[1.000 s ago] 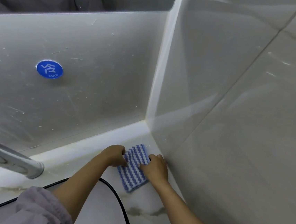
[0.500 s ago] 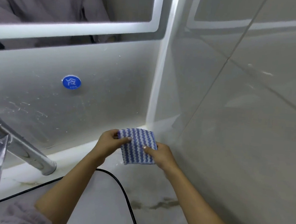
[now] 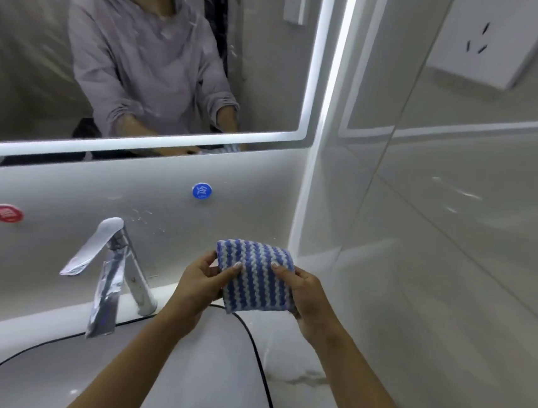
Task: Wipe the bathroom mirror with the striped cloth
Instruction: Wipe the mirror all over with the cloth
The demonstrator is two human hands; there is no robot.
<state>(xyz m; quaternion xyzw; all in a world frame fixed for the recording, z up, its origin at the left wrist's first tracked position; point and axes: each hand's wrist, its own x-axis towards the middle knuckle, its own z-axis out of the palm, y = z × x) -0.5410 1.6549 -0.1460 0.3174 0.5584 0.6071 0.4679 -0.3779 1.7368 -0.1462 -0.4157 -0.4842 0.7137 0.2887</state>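
Striped cloth [image 3: 255, 278]: folded pad, held above the counter [image 3: 211, 379], below the mirror [image 3: 29, 49], not touching it. Left hand [image 3: 201, 282] and right hand [image 3: 308, 293] pinch opposite edges. Take it flat in one palm; wipe in overlapping passes from the top corner

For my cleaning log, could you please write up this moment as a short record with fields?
cloth: striped cloth, blue and white, folded, held in the air above the counter, clear of the mirror
left grip: left hand pinches the cloth's left edge
right grip: right hand holds its right side, thumb on the front
mirror state: above and behind, lit border, smeared in places
fixture: chrome faucet, left of the hands
wall marks: blue sticker and red sticker below the mirror
task state: wiping not yet begun
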